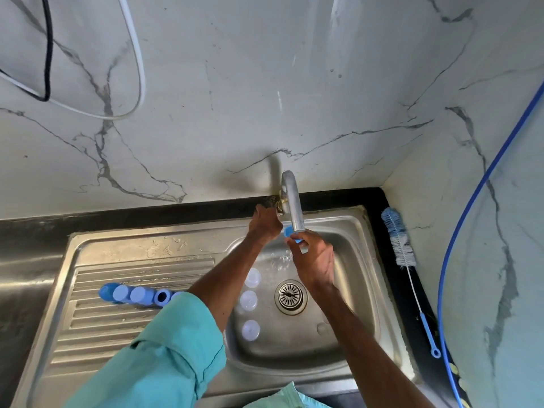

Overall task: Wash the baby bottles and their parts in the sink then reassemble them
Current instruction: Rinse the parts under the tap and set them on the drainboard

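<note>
- The marble wall point(265, 83) rises behind both hands, with a white cord point(140, 54) and a black cord point(48, 54) hanging far up and to the left of them.
- The steel sink point(123, 248) lies under both arms. Its ribbed draining board is to the left of the left hand and its basin is below the right hand.
- A dark tabletop point(147, 214) frames the sink, running behind the left hand and down the side to the right of the right hand.
- A teal sleeve point(164, 348) covers the left arm up to the elbow.
- A blue hose point(439, 295) curves down the side wall, well to the right of the right hand.
- A bottle brush point(398, 237) lies on the tabletop to the right of the right hand.
- The tap point(294, 207) curves over the basin between the two hands.
- The left hand point(265, 223) is curled round the base of the tap.
- The right hand point(315, 257) pinches a blue bottle part point(290, 232) in its fingertips, just under the spout. Water splashes into the basin below it.
- A row of blue bottle parts point(138, 295) lies on the draining board, left of the left forearm.
- Three clear bottles point(248, 299) stand in the basin between the forearms, beside the drain point(290, 296).
</note>
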`<state>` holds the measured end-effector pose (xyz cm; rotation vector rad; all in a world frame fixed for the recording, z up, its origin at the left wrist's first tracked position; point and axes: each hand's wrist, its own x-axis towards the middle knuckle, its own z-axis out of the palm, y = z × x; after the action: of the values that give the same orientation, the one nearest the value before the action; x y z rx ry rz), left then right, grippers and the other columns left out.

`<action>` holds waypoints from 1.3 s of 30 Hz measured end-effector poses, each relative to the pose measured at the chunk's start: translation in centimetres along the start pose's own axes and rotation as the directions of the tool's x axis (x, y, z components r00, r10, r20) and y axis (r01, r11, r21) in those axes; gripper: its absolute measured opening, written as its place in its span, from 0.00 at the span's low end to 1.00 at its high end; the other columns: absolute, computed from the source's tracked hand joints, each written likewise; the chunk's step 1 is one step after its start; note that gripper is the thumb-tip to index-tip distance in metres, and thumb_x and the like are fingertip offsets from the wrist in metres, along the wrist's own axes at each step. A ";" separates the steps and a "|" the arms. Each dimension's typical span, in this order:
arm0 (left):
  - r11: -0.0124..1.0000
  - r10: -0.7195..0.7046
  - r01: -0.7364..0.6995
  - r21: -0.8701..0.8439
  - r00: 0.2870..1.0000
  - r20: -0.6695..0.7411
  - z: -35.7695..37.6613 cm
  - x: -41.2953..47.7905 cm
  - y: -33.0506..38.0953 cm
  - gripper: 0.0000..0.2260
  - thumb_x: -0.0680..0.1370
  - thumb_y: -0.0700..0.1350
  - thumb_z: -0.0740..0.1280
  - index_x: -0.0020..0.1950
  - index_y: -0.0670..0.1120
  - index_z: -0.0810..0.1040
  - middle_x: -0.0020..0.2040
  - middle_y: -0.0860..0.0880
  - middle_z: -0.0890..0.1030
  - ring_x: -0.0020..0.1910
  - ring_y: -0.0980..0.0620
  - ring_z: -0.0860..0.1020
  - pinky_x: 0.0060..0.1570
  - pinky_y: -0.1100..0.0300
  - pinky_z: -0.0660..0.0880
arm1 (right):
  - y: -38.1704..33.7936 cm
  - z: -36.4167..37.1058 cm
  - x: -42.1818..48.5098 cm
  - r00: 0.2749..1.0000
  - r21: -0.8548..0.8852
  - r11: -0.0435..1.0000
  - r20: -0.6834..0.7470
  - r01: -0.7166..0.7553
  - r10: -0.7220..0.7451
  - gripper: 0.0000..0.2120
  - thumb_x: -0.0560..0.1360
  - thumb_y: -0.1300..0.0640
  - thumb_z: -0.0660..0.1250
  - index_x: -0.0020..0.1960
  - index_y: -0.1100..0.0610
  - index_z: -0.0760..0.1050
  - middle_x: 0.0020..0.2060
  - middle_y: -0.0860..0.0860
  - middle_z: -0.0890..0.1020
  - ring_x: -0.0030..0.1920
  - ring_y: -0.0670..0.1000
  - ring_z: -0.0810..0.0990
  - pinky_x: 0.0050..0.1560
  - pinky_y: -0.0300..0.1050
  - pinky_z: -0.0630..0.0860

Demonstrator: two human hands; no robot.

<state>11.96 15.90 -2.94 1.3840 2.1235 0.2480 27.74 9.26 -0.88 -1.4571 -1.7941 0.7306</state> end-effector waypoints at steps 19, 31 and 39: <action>0.590 -0.092 0.276 -0.759 0.957 0.277 -1.3 -2.9 1.4 0.08 0.83 0.35 0.63 0.59 0.35 0.79 0.46 0.44 0.82 0.42 0.52 0.81 0.37 0.63 0.80 | -1.3 -2.1 0.4 0.759 0.373 0.664 0.381 -0.648 0.528 0.18 0.84 0.45 0.64 0.47 0.55 0.84 0.37 0.56 0.88 0.30 0.51 0.80 0.31 0.44 0.75; 0.333 -0.112 0.381 -0.863 0.924 0.365 1.1 -16.3 -4.6 0.18 0.78 0.56 0.74 0.58 0.43 0.84 0.50 0.48 0.87 0.49 0.50 0.84 0.51 0.57 0.81 | -0.9 -1.0 -4.0 0.451 0.318 0.323 0.698 -0.891 0.557 0.18 0.87 0.49 0.58 0.51 0.62 0.78 0.25 0.52 0.73 0.22 0.46 0.65 0.21 0.37 0.60; 0.103 -0.319 0.469 -0.877 0.851 0.417 1.6 -20.2 -13.5 0.10 0.76 0.48 0.77 0.48 0.42 0.84 0.34 0.49 0.79 0.30 0.56 0.74 0.33 0.64 0.71 | -4.6 4.9 -8.5 0.527 0.147 0.685 0.758 -0.713 0.385 0.13 0.83 0.46 0.67 0.60 0.55 0.80 0.48 0.58 0.87 0.38 0.52 0.84 0.36 0.44 0.81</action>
<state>8.29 -8.20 -2.88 -0.0042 1.5085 1.0367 22.17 0.05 -1.61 -1.5500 -1.3881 2.1311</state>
